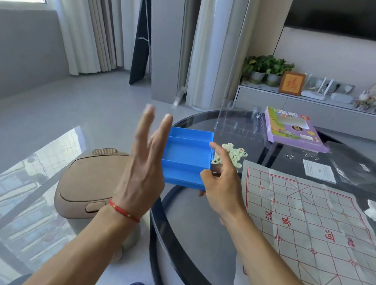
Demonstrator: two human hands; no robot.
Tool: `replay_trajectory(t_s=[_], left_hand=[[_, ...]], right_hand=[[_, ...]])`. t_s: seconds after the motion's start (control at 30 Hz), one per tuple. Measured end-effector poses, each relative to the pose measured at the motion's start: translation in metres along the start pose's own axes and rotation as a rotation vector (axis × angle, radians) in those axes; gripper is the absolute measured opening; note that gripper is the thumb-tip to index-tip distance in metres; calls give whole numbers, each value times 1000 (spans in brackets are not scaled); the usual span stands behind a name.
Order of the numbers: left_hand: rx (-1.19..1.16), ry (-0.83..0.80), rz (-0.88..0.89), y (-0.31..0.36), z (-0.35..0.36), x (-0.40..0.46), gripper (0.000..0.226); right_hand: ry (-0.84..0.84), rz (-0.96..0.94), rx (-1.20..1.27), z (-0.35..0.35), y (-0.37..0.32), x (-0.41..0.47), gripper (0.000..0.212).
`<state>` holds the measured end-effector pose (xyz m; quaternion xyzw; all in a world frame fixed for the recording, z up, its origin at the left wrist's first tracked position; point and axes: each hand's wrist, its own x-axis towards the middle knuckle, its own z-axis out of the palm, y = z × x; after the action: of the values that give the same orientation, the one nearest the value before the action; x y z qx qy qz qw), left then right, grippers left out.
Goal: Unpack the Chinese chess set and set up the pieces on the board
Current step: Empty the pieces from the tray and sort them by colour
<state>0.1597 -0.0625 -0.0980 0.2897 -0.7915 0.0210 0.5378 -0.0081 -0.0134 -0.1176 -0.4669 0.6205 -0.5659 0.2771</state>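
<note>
Board read 汉界. Left hand raised, fingers spread; right hand gripped blue tray beside pieces.

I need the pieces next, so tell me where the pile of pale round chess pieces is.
The pile of pale round chess pieces lies on the round glass table, right of the blue plastic tray, beyond the paper board.

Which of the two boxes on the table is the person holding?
The blue tray, gripped at its near right corner by the right hand. The purple box lies untouched farther back on the table.
</note>
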Motion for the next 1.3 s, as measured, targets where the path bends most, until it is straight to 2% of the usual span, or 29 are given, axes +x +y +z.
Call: replay_trajectory(t_s=[0.1,0.2,0.33,0.4,0.47,0.5,0.57,0.6,0.67,0.77,0.87,1.0,1.17,1.3], left_hand=[[-73,-236,58,-1,14,-10,85],[-15,-365,169,-5,19,-16,46],[-54,-445,-24,-5,12,-16,41],[-139,-374,-184,-3,14,-17,40],[-243,-282,-458,-3,20,-18,44],[-354,-249,-648,-4,21,-15,48],[-739,-157,-1050,-5,22,-8,53],[-911,-90,-1191,-7,22,-5,54],[-1057,28,-1319,-11,21,-1,54],[-1151,172,-1414,-22,26,3,58],[-1073,242,-1448,-37,39,8,56],[-926,219,-1421,-47,64,21,51],[-743,160,-1333,-76,102,40,54],[-636,55,-1403,-99,143,62,46]], right_hand=[[46,2,42,-6,-6,-3,50],[92,-19,134,-12,-10,-3,42],[69,-9,181,-18,-9,-2,41],[27,2,177,-18,-6,-1,42],[-1,12,172,-17,-6,0,45],[-16,13,172,-17,-6,1,47],[-68,17,160,-15,-8,4,52],[-105,24,171,-14,-9,5,54],[-169,61,260,-10,-10,7,56],[-213,83,345,-5,-11,11,55],[-150,84,279,2,-14,16,52],[-12,46,7,-8,-12,26,48],[-58,48,-112,-73,-11,29,24],[-74,53,-248,-123,-3,23,22]])
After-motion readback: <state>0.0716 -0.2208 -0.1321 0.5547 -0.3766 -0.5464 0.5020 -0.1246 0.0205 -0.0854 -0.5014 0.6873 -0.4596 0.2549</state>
